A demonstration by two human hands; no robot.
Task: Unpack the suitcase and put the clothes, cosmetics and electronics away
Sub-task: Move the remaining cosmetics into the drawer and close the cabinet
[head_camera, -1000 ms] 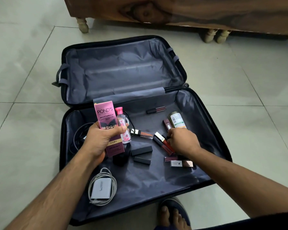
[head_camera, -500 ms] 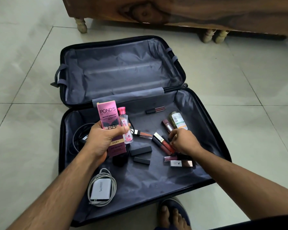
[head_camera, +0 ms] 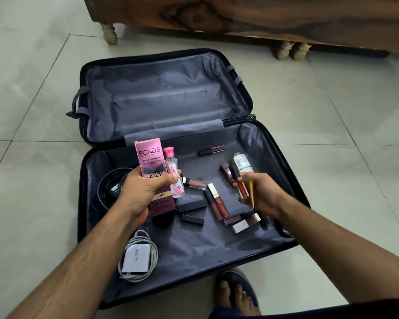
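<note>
An open black suitcase (head_camera: 83, 203) lies on the tiled floor. My left hand (head_camera: 143, 192) grips a pink Pond's box (head_camera: 150, 157) and a small pink-capped bottle (head_camera: 173, 173) together, upright over the near half. My right hand (head_camera: 260, 192) holds a red lip gloss tube (head_camera: 241, 186) and a gold-capped stick above the lining. Several lipsticks (head_camera: 214, 203) and small dark boxes (head_camera: 191, 204) lie loose in the suitcase. A green-labelled bottle (head_camera: 241, 162) lies behind my right hand. One dark gloss tube (head_camera: 211, 150) lies farther back.
A white charger with coiled cable (head_camera: 137, 257) lies at the near left of the suitcase, a black cable (head_camera: 106, 180) behind my left wrist. The far half holds nothing. A wooden furniture piece on turned legs (head_camera: 263, 17) stands behind. My sandalled foot (head_camera: 235, 293) is at the suitcase's edge.
My right hand has lifted off the pile, now holding a red lip gloss tube and a gold-capped stick. My left hand stays up with the box and bottle.
</note>
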